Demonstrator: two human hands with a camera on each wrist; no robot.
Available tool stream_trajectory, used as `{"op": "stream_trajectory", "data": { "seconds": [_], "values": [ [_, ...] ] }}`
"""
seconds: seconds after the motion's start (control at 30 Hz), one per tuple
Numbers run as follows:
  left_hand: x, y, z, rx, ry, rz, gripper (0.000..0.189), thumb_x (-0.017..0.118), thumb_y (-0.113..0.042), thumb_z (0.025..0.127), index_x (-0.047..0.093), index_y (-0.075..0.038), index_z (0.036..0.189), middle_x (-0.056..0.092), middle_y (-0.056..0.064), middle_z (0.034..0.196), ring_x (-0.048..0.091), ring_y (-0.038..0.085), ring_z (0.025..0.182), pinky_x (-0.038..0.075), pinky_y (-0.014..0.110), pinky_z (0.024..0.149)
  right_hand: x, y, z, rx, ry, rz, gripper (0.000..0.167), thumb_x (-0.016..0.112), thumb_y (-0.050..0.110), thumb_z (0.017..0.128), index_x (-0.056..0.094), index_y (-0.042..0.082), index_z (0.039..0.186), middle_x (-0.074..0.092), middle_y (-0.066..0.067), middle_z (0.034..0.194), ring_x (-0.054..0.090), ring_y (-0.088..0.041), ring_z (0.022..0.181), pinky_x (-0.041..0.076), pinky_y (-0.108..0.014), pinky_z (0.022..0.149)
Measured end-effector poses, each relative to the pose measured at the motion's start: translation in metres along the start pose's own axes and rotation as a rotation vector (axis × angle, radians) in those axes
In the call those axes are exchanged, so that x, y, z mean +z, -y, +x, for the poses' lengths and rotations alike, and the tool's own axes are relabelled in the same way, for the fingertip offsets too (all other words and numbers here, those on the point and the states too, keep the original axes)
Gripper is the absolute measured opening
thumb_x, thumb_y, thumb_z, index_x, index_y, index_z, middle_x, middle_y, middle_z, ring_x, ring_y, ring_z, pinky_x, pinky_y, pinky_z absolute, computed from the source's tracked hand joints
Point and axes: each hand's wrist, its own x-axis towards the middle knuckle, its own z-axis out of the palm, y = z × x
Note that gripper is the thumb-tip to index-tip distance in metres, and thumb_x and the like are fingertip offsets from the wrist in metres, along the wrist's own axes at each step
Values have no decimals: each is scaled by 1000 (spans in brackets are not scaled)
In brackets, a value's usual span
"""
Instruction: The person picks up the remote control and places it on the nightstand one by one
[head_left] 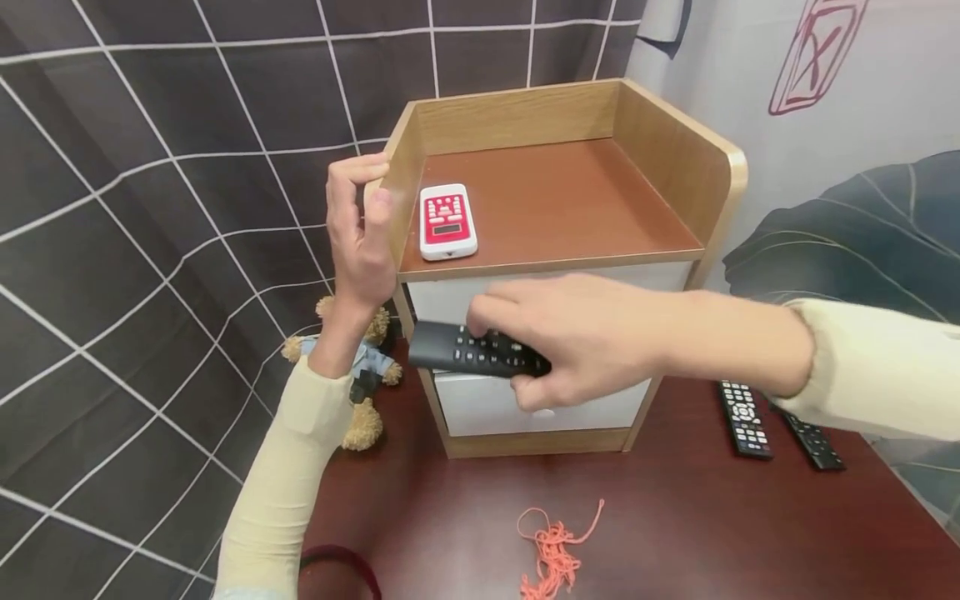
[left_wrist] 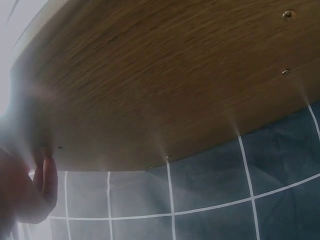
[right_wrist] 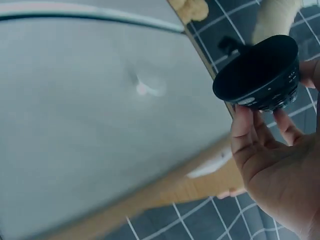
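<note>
My right hand [head_left: 577,337] grips a black remote control [head_left: 442,348] in front of the small wooden cabinet's white drawers. In the right wrist view, the fingers and thumb [right_wrist: 243,125] hold the remote [right_wrist: 260,75], whose end faces the camera. My left hand [head_left: 362,237] touches the left side panel [head_left: 405,179] of the cabinet, fingertips near its upper edge. The left wrist view shows its fingers [left_wrist: 49,182] against the panel's outer wood face [left_wrist: 150,95]. Near that panel, a white and red keypad device [head_left: 447,222] lies on the brown top shelf [head_left: 555,196].
Two more remotes, one with light buttons [head_left: 745,421] and a dark one [head_left: 813,437], lie right of the cabinet on the dark red table [head_left: 675,517]. A teddy bear [head_left: 363,425] is at left. Tangled orange string [head_left: 555,554] lies in front. A checked curtain [head_left: 187,208] hangs behind.
</note>
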Motion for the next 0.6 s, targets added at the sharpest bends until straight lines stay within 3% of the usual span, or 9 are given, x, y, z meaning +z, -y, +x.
{"op": "stream_trajectory", "data": {
  "seconds": [0.37,0.6],
  "values": [
    [-2,-1,-1,-7,-26,2,50,43,-31,85,55,13,106,58,25,116,51,25,115,38,28,103,-50,-19,26,286,10,-10,46,69,31,79,49,19,118,56,4,104,58,-15,83,47,-31,68],
    [2,0,0,6,-19,-1,49,43,-30,86,55,14,106,58,26,117,52,26,115,37,28,103,-74,-42,41,501,87,-14,50,64,37,86,44,15,126,58,-6,109,55,-22,97,44,-36,75]
  ]
}}
